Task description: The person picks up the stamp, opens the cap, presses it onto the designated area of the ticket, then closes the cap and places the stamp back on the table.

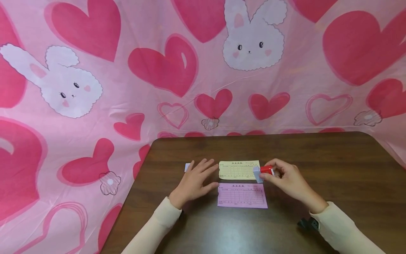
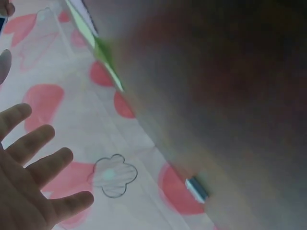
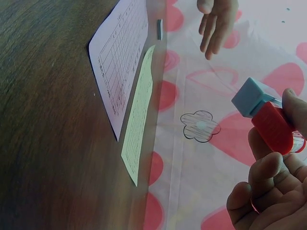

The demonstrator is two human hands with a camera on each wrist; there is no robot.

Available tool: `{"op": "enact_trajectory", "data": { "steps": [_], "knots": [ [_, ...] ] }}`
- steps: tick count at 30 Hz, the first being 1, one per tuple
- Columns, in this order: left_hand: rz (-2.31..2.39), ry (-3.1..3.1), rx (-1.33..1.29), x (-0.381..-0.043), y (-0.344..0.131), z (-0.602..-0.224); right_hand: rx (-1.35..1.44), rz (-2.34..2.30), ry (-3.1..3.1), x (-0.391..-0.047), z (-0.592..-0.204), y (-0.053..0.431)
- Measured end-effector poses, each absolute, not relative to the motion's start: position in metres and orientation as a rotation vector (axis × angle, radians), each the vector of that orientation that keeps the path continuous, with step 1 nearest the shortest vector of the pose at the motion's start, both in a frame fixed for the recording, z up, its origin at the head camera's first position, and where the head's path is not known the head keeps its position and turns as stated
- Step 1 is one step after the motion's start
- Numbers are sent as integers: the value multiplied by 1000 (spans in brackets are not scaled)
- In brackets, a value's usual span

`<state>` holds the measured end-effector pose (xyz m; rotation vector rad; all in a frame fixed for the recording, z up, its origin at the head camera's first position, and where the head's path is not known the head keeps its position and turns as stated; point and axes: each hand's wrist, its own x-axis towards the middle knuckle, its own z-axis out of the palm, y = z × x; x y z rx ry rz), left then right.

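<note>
My right hand [image 1: 290, 180] pinches a red and pale grey-blue stamp [image 1: 266, 170] between thumb and fingers. In the right wrist view the stamp [image 3: 273, 125] is held above the table, grey-blue block outward. In the head view it overlaps the right end of a yellow printed slip [image 1: 238, 170]. A pink printed slip [image 1: 241, 195] lies nearer, its grid partly filling the sheet. My left hand [image 1: 195, 181], fingers spread and straight, hovers just left of both slips and holds nothing. Beyond its fingers lies a small pale block [image 1: 187, 167], partly hidden by the hand in the head view.
The brown wooden table [image 1: 349, 176] has a rounded far edge. Behind and to its left hangs a pink cloth [image 1: 142, 84] with hearts and rabbit faces. A black device [image 1: 307, 224] sits under the right sleeve's cuff.
</note>
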<state>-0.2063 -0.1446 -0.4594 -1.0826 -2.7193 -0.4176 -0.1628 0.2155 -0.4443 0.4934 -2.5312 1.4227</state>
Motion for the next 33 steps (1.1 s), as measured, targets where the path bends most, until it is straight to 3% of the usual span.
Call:
{"op": "enact_trajectory", "data": {
  "steps": [33],
  "knots": [
    [-235, -2825, -1416, -186, -116, -464, 479, 1366, -2547, -162, -447, 217]
  ]
}}
